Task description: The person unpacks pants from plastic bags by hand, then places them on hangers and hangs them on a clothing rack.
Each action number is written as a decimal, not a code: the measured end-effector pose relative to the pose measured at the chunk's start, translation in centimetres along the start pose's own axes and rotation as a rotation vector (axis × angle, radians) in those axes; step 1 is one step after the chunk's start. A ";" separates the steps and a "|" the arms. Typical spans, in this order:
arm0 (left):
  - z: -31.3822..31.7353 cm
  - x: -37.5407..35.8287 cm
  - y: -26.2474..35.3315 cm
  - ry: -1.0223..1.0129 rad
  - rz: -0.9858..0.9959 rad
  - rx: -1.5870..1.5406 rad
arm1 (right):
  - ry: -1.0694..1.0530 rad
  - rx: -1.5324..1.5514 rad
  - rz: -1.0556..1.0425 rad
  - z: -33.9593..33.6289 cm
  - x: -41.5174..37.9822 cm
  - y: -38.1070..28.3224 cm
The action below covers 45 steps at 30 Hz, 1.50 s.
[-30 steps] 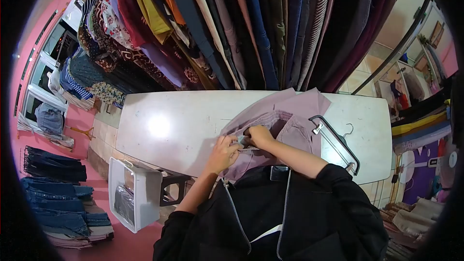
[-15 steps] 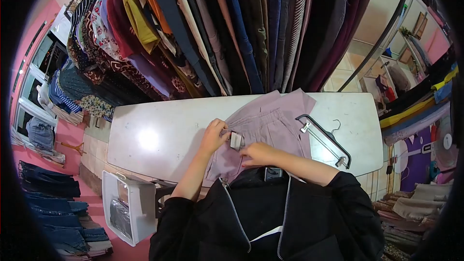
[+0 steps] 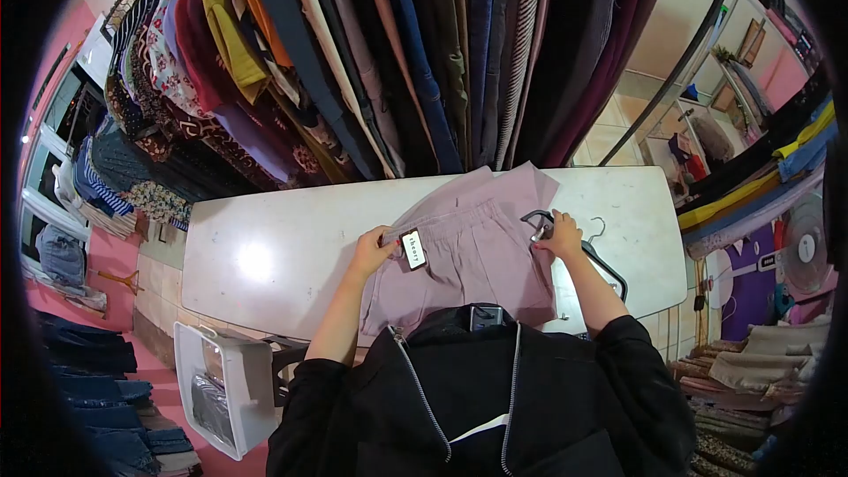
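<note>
Mauve pants [image 3: 477, 256] with a gathered elastic waistband lie on the white table. At one end of the waistband my left hand [image 3: 375, 253] is closed, its fingers pinching the fabric. A white hang tag [image 3: 412, 249] with a dark border, reading "theory", lies face up just beside those fingers. My right hand [image 3: 563, 238] is closed around a clip end of the black clip hanger [image 3: 608, 272], at the right side of the pants. My arm hides part of the hanger, while its metal hook shows to the right.
The white table [image 3: 265, 212] spans the front. Beyond it, a rack holds many hanging trousers [image 3: 442, 62] and tops. A white plastic bin [image 3: 225, 389] stands at the lower left, near folded jeans [image 3: 88, 380]. Folded garments [image 3: 751, 389] are piled at the lower right.
My right hand has left the tag area and moved right to grip the hanger. The tag now lies flat with its lettering showing. My left hand stays at the waistband.
</note>
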<state>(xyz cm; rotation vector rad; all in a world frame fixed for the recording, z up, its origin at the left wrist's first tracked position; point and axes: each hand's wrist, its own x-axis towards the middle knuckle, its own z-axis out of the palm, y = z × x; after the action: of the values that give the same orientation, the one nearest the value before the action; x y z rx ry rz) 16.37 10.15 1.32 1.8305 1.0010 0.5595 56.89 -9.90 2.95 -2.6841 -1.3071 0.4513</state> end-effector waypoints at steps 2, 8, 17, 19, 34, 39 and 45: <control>-0.2 0.1 0.1 -0.041 -0.082 0.060 | -0.026 -0.009 0.005 -1.5 -0.4 -0.8; 0.0 -0.7 1.2 -0.011 -0.034 -0.256 | -0.171 0.267 -0.198 -1.6 2.7 -0.5; 0.0 -2.8 6.7 -0.041 -0.144 -0.379 | 0.041 0.267 -0.815 -11.3 -1.7 -14.8; 0.2 -3.1 6.8 0.010 0.007 -0.308 | 0.019 0.387 -0.934 -11.0 -2.5 -18.0; 1.0 -5.4 8.0 0.141 -0.028 -0.461 | -0.168 0.496 -1.128 -7.2 -2.2 -24.9; 0.6 -4.9 8.3 0.120 -0.057 -0.496 | -0.270 0.507 -1.128 -6.8 -1.4 -24.7; 0.6 -4.9 9.3 0.134 -0.104 -0.581 | -0.258 0.418 -1.144 -6.6 -1.0 -25.4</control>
<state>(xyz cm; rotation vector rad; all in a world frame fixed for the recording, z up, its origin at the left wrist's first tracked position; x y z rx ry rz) 17.73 3.79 9.51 1.2337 0.8959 0.8183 39.41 5.21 15.48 -1.2504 -2.1889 0.7631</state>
